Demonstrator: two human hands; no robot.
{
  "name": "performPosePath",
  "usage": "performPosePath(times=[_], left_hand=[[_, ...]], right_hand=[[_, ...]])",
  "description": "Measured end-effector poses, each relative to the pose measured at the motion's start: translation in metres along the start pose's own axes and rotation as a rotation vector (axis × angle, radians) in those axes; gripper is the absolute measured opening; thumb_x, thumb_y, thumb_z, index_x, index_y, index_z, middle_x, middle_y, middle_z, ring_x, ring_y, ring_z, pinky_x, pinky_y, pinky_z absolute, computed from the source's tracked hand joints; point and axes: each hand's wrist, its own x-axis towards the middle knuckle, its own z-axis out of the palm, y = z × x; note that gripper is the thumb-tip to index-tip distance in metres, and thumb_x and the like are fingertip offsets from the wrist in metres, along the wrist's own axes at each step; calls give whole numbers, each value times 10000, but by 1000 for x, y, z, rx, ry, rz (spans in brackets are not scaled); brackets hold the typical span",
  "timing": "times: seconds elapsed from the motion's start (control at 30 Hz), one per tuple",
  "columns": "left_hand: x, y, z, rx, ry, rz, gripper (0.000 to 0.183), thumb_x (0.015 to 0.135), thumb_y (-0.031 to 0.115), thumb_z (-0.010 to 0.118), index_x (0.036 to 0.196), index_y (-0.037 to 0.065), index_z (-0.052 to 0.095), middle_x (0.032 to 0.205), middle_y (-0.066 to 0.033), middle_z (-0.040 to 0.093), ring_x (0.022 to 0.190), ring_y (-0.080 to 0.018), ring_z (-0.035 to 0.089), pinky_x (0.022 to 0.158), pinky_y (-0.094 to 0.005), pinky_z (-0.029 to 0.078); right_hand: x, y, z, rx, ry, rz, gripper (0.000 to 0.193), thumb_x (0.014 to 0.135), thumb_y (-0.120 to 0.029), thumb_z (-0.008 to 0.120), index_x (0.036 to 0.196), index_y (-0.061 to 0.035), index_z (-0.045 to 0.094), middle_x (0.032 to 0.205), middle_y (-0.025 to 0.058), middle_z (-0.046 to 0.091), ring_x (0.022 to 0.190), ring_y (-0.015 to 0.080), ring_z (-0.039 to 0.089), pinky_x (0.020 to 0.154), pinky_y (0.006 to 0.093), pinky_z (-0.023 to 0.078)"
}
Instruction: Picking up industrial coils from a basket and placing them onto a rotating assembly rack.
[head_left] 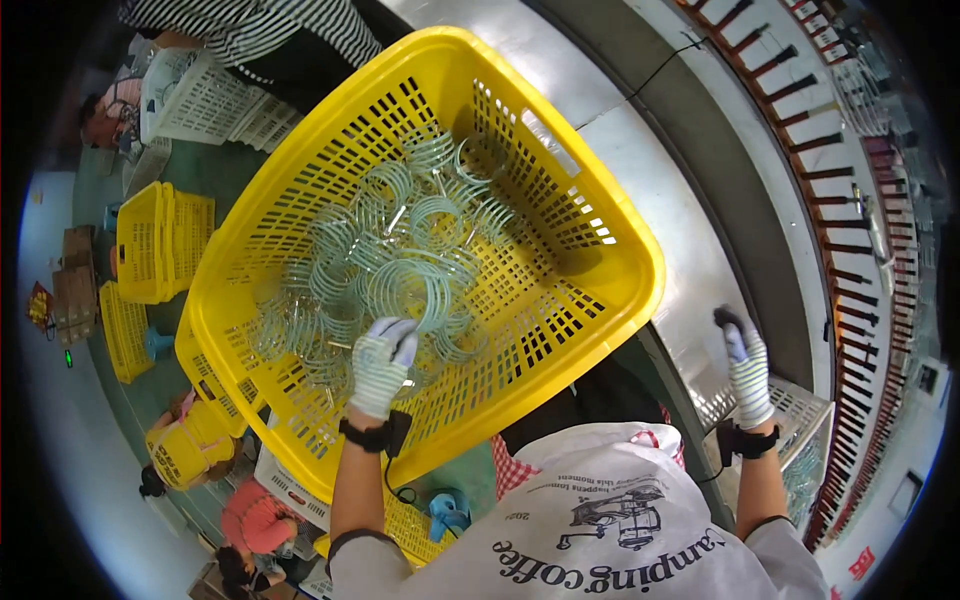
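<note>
A large yellow plastic basket [600, 205] with slotted walls fills the middle, tilted in view. Inside lies a tangled heap of clear, pale-green ring-shaped pieces [405, 285]. My left hand [380, 368], in a striped white glove with pale purple fingers, reaches over the near side of the basket. Its fingers curl in against the heap, and what they grip is hidden among the rings. To the right, my right hand [748, 375] wears the same kind of glove above a shiny metal surface [690, 270]. Its fingers are pressed together at a small dark thing [726, 317], too blurred to name.
A dark belt [735, 190] runs beyond the metal surface, beside a long rack with a row of brown bars [845, 280]. A pale basket [800, 425] stands by my right forearm. At left are stacked yellow baskets [145, 240], white crates [195, 100] and other people.
</note>
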Motion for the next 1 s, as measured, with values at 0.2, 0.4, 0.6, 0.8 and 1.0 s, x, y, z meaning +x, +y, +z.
performPosePath(times=[0.2, 0.4, 0.6, 0.8, 1.0], left_hand=[[27, 120, -47, -289, 66, 236, 173, 664, 38, 657, 836, 57, 660, 825, -101, 607, 696, -227, 593, 590, -310, 474], [48, 199, -13, -413, -106, 632, 188, 667, 51, 667, 853, 74, 681, 796, -94, 627, 689, -237, 607, 629, -306, 489], [107, 249, 90, -589, -349, 161, 491, 759, 87, 634, 1219, 7, 482, 1040, -104, 567, 730, -130, 542, 657, -261, 474], [120, 273, 153, -530, -402, 325, 508, 793, 101, 607, 1257, -8, 434, 1125, -107, 537, 746, -111, 510, 686, -248, 464], [98, 321, 178, -655, -372, 424, 370, 834, 148, 595, 1146, -35, 518, 1023, -98, 592, 862, -115, 560, 752, -232, 465]], right_hand=[[4, -67, 65, -198, -300, -416, 472, 850, -301, 577, 1208, -15, 468, 1150, 166, 526, 1090, 285, 498, 945, 358, 378], [5, -65, 43, -253, -163, -760, 494, 809, -291, 597, 1186, 6, 478, 1075, 205, 557, 1019, 350, 526, 905, 379, 408], [20, 14, -20, -143, 43, -229, 297, 873, -232, 511, 1074, -27, 587, 898, 181, 621, 823, 304, 607, 739, 361, 466], [20, 71, -77, -512, 122, -197, 271, 861, -263, 515, 1000, -49, 605, 936, 180, 622, 842, 360, 585, 734, 421, 465], [-18, 68, -100, -515, 182, -531, 205, 837, -191, 541, 987, -57, 581, 798, 163, 600, 766, 330, 580, 663, 415, 457]])
